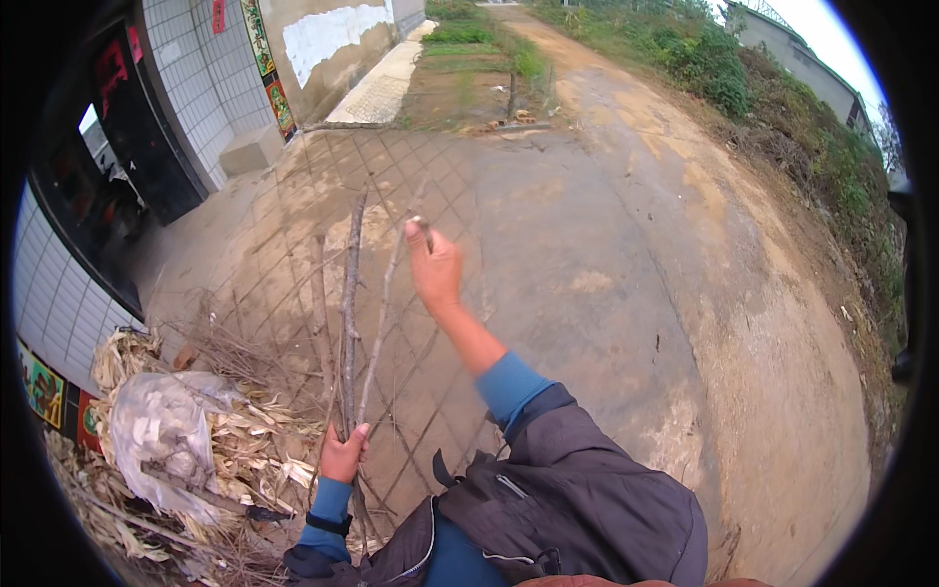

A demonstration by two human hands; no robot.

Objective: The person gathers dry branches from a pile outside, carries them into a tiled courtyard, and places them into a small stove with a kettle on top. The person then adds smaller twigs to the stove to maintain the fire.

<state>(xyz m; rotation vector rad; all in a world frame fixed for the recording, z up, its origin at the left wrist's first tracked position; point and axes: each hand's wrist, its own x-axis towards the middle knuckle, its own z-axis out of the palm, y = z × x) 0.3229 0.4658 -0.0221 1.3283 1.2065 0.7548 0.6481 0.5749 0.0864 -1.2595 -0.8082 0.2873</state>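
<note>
Several long bare sticks (350, 303) stand upright in a loose bundle, fanning apart toward their tops. My left hand (342, 455) is wrapped round their lower part, and the butt ends run down past my wrist. Farther out, my right hand (436, 272) is closed with the thumb upward, close to the upper part of the rightmost, thinner stick (383, 318). A small dark piece shows between its thumb and fingers; blur hides whether it is part of a stick. The tip of that thin stick is smeared as well.
At the lower left lie dry corn husks (254, 455), a clear plastic bag (161, 430) and a heap of thin twigs (230, 357). A tiled wall with a dark open door (132, 147) stands left. Concrete ground (577, 284) meets a dirt track (753, 293) and bushes on the right.
</note>
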